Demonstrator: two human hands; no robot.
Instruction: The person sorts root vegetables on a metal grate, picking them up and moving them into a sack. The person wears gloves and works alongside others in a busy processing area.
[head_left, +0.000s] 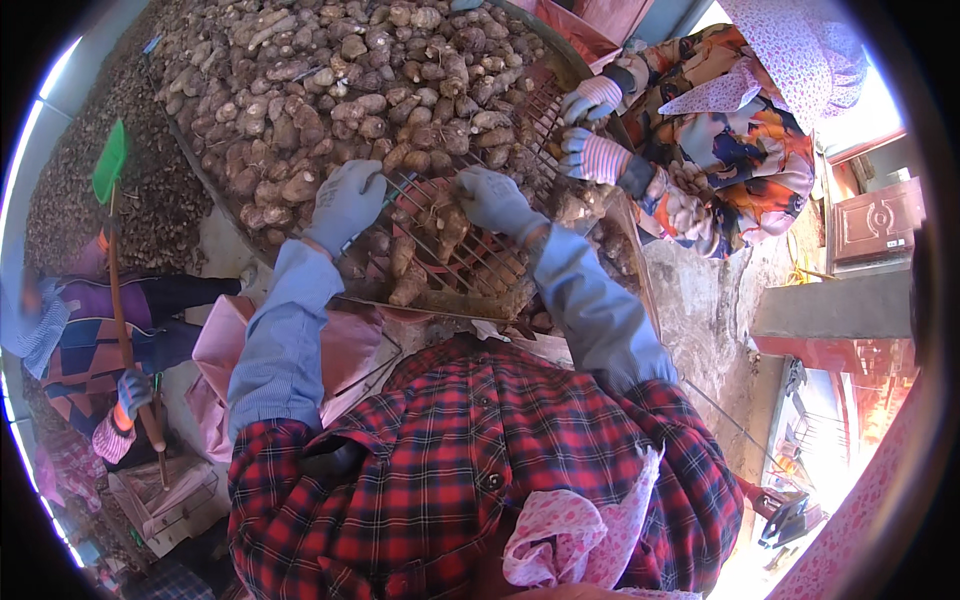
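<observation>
Brown root tubers, likely taro, lie in a large heap (360, 97) on a metal-edged sorting table. At the near edge is a rack of metal bars (480, 255), with a reddish round container visible beneath it. My left hand (351, 201), in a grey glove, is at the heap's near edge, beside a thin teal-coloured tool (399, 190); whether the fingers hold it is unclear. My right hand (491, 202), gloved too, grips a rough tuber clump (450, 225) above the bars. A few larger tubers (405, 274) rest on the rack's near left part.
A co-worker's gloved hands (592, 131) work at the rack's right side. On the left, another person holds a long-handled tool with a green head (111, 161) near a big tuber pile (75, 187). Pink-lined containers (225, 337) stand left of my body.
</observation>
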